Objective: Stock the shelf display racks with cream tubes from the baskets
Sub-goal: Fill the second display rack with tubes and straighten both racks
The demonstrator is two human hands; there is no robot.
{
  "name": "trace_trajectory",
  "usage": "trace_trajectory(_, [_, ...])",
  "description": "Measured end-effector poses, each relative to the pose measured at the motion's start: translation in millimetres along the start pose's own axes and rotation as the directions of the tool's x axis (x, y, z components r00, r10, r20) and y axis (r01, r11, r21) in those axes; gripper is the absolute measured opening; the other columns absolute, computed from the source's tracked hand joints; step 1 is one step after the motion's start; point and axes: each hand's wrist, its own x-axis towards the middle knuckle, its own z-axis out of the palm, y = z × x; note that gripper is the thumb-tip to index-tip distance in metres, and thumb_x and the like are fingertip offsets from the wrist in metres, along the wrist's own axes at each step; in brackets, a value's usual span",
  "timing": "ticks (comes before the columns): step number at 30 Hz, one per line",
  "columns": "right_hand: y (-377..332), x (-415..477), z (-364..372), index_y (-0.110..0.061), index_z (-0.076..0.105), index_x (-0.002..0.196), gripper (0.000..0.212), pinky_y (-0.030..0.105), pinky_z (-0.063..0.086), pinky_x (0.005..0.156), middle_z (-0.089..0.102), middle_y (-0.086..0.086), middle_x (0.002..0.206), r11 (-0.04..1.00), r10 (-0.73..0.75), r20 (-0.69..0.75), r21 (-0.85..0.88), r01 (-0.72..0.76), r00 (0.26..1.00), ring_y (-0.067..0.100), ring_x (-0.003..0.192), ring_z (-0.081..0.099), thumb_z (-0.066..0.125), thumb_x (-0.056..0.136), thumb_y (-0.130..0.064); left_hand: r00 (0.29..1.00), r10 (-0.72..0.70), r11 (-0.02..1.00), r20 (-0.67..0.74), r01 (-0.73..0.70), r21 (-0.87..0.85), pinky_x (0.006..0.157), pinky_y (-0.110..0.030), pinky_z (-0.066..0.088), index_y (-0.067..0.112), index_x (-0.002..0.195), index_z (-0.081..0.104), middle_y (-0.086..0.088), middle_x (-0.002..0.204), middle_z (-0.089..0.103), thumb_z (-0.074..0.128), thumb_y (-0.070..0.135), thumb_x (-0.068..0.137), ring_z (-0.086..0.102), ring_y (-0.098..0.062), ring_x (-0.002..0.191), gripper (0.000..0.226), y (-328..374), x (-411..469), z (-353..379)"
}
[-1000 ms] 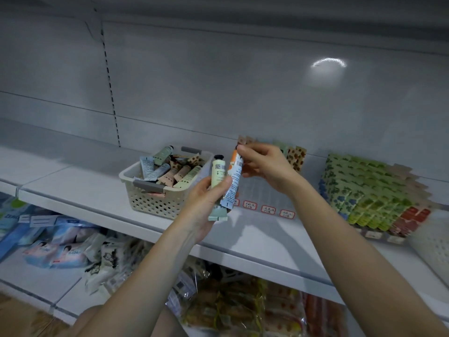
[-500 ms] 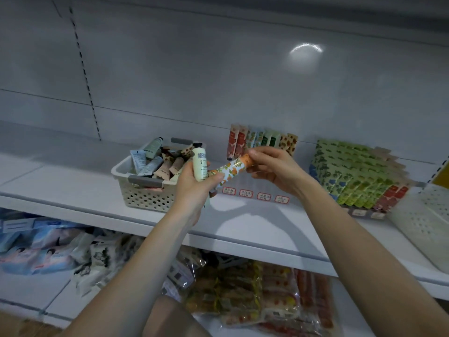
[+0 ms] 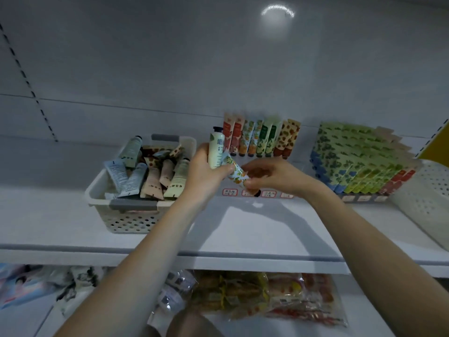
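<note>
My left hand (image 3: pixel 205 175) grips a pale green cream tube (image 3: pixel 216 152) upright, black cap on top. Its fingers also touch the upper end of an orange-patterned tube (image 3: pixel 237 175). My right hand (image 3: pixel 272 177) pinches that patterned tube near its black cap, which points down and to the right. Both hands hover in front of a clear display rack (image 3: pixel 261 193) that holds a back row of several upright tubes (image 3: pixel 260 138). A cream perforated basket (image 3: pixel 126 215) to the left is piled with several loose tubes (image 3: pixel 155 173).
A second rack (image 3: pixel 362 161) at the right is packed with green, blue and red tubes. A white perforated basket (image 3: pixel 427 203) stands at the far right. The white shelf (image 3: pixel 243 229) runs under my forearms; bagged goods (image 3: pixel 255 295) lie on the shelf below.
The patterned tube has swung from upright to slanted, cap down to the right. My right hand dropped lower with it. The view has moved closer to the shelf.
</note>
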Motion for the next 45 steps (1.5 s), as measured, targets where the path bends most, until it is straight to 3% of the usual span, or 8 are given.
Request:
trace_trajectory(6, [6,16,-8,-0.022,0.063,0.093,0.015,0.011,0.048,0.068,0.067,-0.009,0.082,0.999,0.009,0.024,-0.044,-0.008,1.000,-0.006,0.069,0.061,0.071,0.081,-0.020,0.996,-0.051,0.997,-0.071,0.047,-0.066,0.079,-0.039,0.051,0.013,0.097,0.049,0.003,0.082,0.056,0.069,0.000,0.079,0.057,-0.020,0.082,0.030,-6,14,6])
trace_trajectory(11, [24,16,-30,0.015,0.059,0.093,0.031,0.036,0.050,0.073,0.064,0.030,0.091,1.000,0.009,-0.308,0.029,0.000,0.951,0.029,0.074,0.061,0.067,0.084,-0.014,0.994,-0.010,0.996,-0.110,0.001,-0.089,0.065,-0.029,0.053,0.021,0.093,0.047,0.004,0.082,0.056,0.062,0.007,0.087,0.059,-0.013,0.073,0.021,-3,4,15])
trace_trajectory(17, [34,32,-35,0.012,0.060,0.080,0.031,0.055,0.052,0.072,0.067,0.026,0.084,0.999,0.037,-0.487,0.046,-0.016,0.872,0.040,0.080,0.064,0.068,0.082,-0.019,0.992,-0.029,0.994,-0.126,0.015,-0.105,0.049,-0.017,0.047,0.013,0.107,0.047,-0.001,0.079,0.055,0.061,0.010,0.088,0.053,-0.005,0.054,0.024,-1,0,16])
trace_trajectory(25, [39,60,-22,0.014,0.061,0.089,0.027,0.054,0.050,0.067,0.067,0.026,0.083,0.999,0.022,-0.549,-0.017,-0.037,0.836,0.043,0.077,0.062,0.065,0.081,-0.011,0.993,-0.041,0.991,-0.107,0.027,-0.129,0.048,-0.015,0.046,0.022,0.097,0.047,0.005,0.080,0.053,0.062,0.011,0.088,0.052,-0.008,0.066,0.021,-13,21,27])
trace_trajectory(32, [40,73,-18,0.009,0.062,0.092,0.029,0.056,0.052,0.066,0.068,0.022,0.083,0.993,0.089,-0.620,-0.004,-0.116,0.780,0.037,0.075,0.065,0.066,0.078,-0.015,0.998,-0.054,0.987,-0.043,0.047,-0.152,0.045,-0.023,0.041,0.015,0.095,0.045,0.000,0.070,0.047,0.060,0.010,0.089,0.041,-0.002,0.043,0.017,-15,36,34])
trace_trajectory(37, [35,77,-10,0.008,0.060,0.077,0.018,0.026,0.039,0.049,0.061,0.013,0.065,0.991,0.061,-0.633,-0.052,-0.121,0.772,0.020,0.054,0.053,0.064,0.080,-0.009,0.997,-0.068,0.983,-0.047,0.059,-0.172,0.064,-0.032,0.043,0.016,0.100,0.047,0.001,0.074,0.049,0.058,0.015,0.090,0.046,-0.011,0.061,0.015,-18,37,28])
trace_trajectory(41, [39,79,-5,0.013,0.060,0.079,0.026,0.021,0.035,0.049,0.064,0.019,0.068,0.997,0.035,-0.627,-0.031,-0.069,0.778,0.024,0.053,0.055,0.064,0.079,-0.012,0.994,-0.098,0.979,-0.041,0.088,-0.184,0.065,-0.033,0.042,0.019,0.096,0.047,0.001,0.074,0.049,0.057,0.014,0.091,0.045,-0.013,0.063,0.012,-22,25,24])
trace_trajectory(45, [40,81,0,-0.002,0.053,0.073,0.021,0.005,0.027,0.038,0.055,0.002,0.060,0.989,0.032,-0.600,-0.097,-0.112,0.799,0.000,0.047,0.051,0.065,0.083,-0.016,0.992,-0.119,0.983,-0.049,0.110,-0.146,0.069,-0.033,0.042,0.016,0.100,0.047,0.000,0.076,0.049,0.056,0.015,0.092,0.046,-0.013,0.064,0.012,-26,14,19])
